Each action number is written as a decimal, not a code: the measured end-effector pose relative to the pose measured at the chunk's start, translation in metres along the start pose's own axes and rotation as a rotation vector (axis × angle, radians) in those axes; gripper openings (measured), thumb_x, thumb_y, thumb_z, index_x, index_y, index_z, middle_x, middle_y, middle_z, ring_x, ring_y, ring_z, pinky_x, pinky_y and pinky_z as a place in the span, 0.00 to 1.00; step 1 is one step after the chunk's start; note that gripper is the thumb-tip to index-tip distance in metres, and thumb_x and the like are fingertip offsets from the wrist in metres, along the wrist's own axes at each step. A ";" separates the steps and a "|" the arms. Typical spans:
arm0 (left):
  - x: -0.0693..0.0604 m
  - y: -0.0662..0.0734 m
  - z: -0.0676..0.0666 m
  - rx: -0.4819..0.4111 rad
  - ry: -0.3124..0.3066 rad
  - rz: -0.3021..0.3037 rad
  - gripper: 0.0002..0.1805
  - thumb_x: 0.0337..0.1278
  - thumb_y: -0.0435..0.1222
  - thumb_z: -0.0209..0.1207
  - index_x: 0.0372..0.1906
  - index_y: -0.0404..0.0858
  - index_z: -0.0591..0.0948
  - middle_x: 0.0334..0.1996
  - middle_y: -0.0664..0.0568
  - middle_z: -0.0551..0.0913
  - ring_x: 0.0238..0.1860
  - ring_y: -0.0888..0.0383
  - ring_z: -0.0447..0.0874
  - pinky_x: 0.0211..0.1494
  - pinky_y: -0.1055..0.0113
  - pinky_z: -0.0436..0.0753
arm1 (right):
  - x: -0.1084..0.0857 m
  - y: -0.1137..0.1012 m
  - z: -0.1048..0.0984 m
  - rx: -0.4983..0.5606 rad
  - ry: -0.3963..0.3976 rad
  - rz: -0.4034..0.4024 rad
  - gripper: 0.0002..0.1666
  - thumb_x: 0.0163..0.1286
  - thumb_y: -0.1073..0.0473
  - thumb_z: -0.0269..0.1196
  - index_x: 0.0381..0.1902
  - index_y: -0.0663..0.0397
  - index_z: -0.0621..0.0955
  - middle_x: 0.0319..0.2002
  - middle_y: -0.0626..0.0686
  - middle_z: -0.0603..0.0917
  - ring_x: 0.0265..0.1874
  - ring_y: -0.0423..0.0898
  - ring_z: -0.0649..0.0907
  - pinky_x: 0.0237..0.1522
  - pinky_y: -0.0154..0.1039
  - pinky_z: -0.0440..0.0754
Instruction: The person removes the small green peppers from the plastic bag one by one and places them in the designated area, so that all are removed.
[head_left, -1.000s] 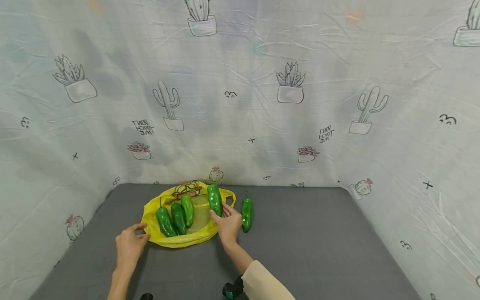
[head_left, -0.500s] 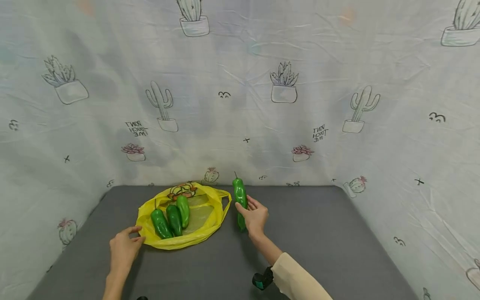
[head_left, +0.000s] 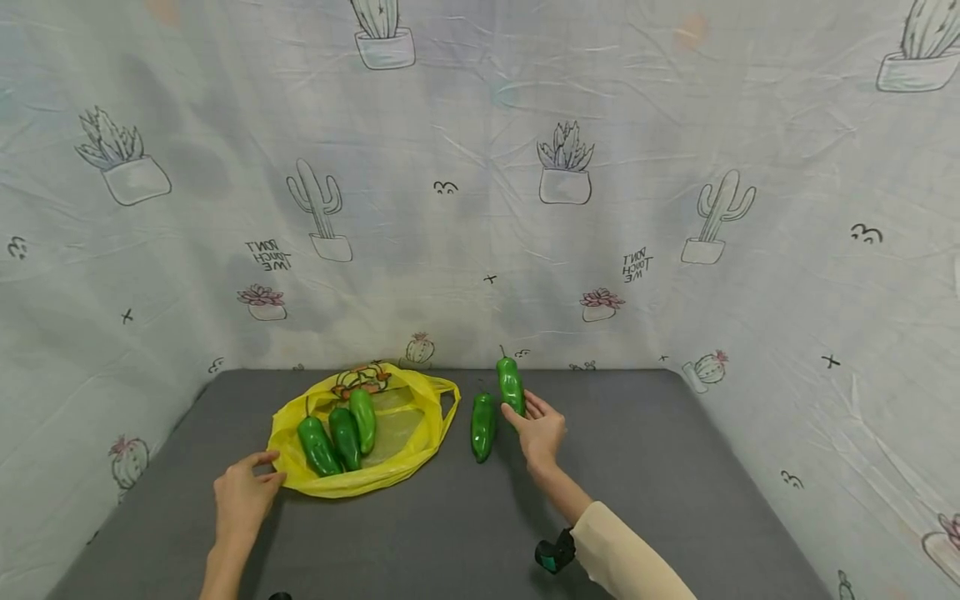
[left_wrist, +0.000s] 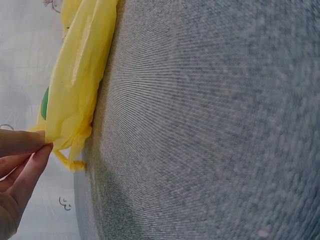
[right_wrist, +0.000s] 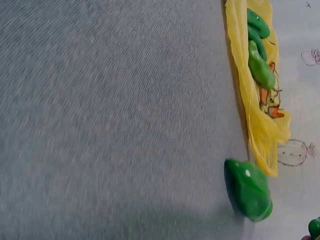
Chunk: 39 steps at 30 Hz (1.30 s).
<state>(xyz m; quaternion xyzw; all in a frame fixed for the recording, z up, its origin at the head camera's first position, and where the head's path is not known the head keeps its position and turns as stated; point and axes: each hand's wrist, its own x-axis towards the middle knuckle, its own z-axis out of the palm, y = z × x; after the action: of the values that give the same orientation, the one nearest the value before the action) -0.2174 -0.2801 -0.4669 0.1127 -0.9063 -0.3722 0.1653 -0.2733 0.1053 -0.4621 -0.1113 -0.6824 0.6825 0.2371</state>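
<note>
I see the left hand (head_left: pixel 243 493) pinch the thin yellow plastic bag (head_left: pixel 352 486) at its eight o'clock rim; the right hand (head_left: pixel 543 433) grips a long glossy green pepper (head_left: pixel 510 383), one o'clock of a loose green pepper (head_left: pixel 483 428) on the ribbed grey surface (head_left: pixel 420 542). Inside the bag, three elongated green peppers (head_left: pixel 345 438)!
</note>
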 end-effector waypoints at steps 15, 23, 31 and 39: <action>-0.001 0.000 -0.001 0.013 0.009 0.006 0.20 0.47 0.23 0.65 0.48 0.21 0.79 0.34 0.27 0.83 0.32 0.38 0.86 0.26 0.54 0.82 | 0.018 0.016 -0.025 -0.114 0.118 0.049 0.29 0.50 0.68 0.74 0.51 0.70 0.81 0.47 0.68 0.83 0.47 0.60 0.84 0.41 0.42 0.83; -0.001 0.002 0.001 0.001 0.013 0.006 0.20 0.46 0.23 0.65 0.48 0.20 0.79 0.34 0.27 0.83 0.31 0.38 0.86 0.25 0.55 0.82 | 0.019 0.029 -0.034 -0.237 0.123 0.097 0.29 0.51 0.65 0.75 0.51 0.70 0.81 0.47 0.68 0.83 0.48 0.59 0.83 0.46 0.49 0.82; -0.001 0.001 0.001 0.003 0.015 0.000 0.19 0.46 0.23 0.65 0.48 0.20 0.80 0.32 0.29 0.84 0.31 0.39 0.86 0.26 0.54 0.82 | 0.021 0.030 -0.033 -0.310 0.089 0.112 0.27 0.51 0.65 0.75 0.50 0.70 0.82 0.44 0.67 0.83 0.46 0.59 0.84 0.44 0.49 0.82; -0.002 0.002 0.001 -0.003 0.013 -0.004 0.20 0.47 0.23 0.65 0.48 0.21 0.80 0.34 0.27 0.83 0.32 0.38 0.86 0.26 0.54 0.82 | 0.019 0.032 -0.027 -0.413 0.056 0.080 0.27 0.49 0.65 0.76 0.48 0.70 0.82 0.43 0.67 0.84 0.44 0.58 0.85 0.44 0.50 0.82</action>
<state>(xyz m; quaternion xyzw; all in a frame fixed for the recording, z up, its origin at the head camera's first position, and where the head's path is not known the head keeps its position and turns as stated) -0.2160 -0.2773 -0.4667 0.1169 -0.9044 -0.3732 0.1708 -0.2823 0.1396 -0.4917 -0.2036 -0.7959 0.5335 0.2009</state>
